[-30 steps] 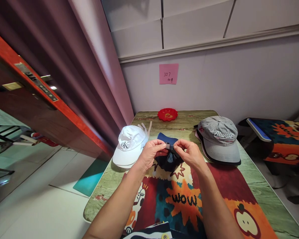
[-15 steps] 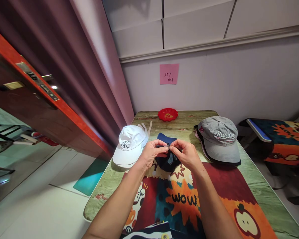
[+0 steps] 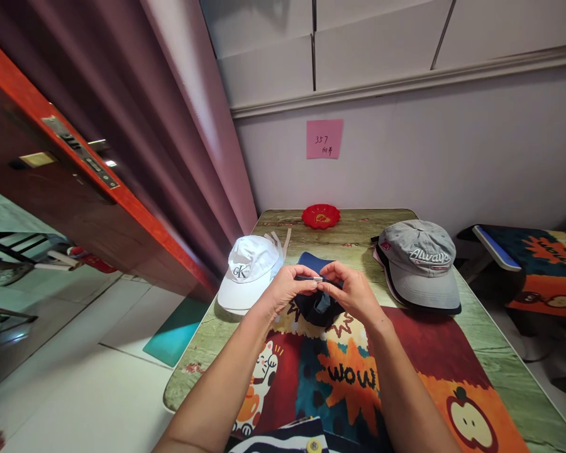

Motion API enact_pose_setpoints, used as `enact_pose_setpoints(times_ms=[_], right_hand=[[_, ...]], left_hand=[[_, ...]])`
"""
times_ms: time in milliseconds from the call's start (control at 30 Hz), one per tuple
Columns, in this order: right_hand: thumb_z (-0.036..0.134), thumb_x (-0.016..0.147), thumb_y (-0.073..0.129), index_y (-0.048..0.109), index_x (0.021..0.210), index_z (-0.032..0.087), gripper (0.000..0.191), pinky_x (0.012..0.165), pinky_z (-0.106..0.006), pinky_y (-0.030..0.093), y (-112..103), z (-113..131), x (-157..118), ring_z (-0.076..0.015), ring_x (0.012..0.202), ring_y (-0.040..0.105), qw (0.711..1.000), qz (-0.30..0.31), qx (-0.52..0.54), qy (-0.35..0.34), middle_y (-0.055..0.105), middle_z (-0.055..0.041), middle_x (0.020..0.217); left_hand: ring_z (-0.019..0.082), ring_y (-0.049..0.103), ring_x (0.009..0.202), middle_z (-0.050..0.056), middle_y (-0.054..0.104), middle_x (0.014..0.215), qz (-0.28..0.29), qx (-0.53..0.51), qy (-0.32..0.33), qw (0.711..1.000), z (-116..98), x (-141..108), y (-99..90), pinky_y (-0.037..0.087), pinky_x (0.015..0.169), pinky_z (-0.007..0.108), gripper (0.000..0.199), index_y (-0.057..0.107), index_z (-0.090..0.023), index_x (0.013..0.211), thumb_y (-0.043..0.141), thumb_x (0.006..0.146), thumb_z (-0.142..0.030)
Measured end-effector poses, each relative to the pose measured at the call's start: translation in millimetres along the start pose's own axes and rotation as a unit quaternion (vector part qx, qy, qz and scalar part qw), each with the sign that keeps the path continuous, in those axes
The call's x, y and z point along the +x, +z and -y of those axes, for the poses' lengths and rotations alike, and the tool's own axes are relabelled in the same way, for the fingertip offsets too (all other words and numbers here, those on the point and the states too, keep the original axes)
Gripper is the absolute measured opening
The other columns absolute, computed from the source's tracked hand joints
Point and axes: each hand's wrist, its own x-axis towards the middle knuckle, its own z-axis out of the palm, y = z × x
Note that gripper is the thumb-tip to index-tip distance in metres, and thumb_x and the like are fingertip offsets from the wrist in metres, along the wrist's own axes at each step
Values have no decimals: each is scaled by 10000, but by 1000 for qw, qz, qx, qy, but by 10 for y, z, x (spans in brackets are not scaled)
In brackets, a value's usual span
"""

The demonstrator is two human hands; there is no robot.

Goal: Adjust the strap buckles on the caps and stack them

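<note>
A dark blue cap (image 3: 317,309) rests on the patterned mat, its brim pointing away toward the wall. Above its near part, my left hand (image 3: 290,288) pinches one side of the cap's dark strap (image 3: 306,278), and my right hand (image 3: 346,288) pinches the other side. Between the fingertips a small light piece shows on the strap. To the left lies a white cap (image 3: 249,267) with light ties at its back. Stacked grey and dark caps (image 3: 419,264) sit at the right.
A red scalloped dish (image 3: 321,216) is at the table's far edge. The colourful mat (image 3: 283,365) covers the near part of the wooden table (image 3: 490,327). An orange-edged door (image 3: 136,207) and a curtain (image 3: 188,126) stand at the left.
The view has shifted slightly, so the scene sits a little further right. My hands stay on the strap, with a light piece now more visible between my fingertips.
</note>
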Motion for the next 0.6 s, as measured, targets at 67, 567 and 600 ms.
enact_pose_setpoints(times_ms=[67,567,600], right_hand=[[437,857,676,663,980,224,247,640,-265,433,7,1,-4,-161,672,624,1000,1,-10,7,722,10,752],[410,900,599,761,969,234,250,695,-291,436,-50,34,-10,-203,773,696,996,-7,-84,42,786,-22,863],[408,896,601,758,967,229,248,702,-292,440,-55,31,-8,-205,783,697,996,-11,-76,42,786,-24,874]], left_hand=[[156,663,785,54,743,876,-1,4,4,1000,5,-5,-2,524,774,284,320,770,-143,892,871,634,-303],[207,662,879,45,726,907,-122,275,172,938,-39,3,148,515,846,337,154,711,-187,903,708,769,-263],[220,657,939,49,725,950,-145,309,194,920,-63,12,142,506,895,357,172,706,-197,928,708,764,-250]])
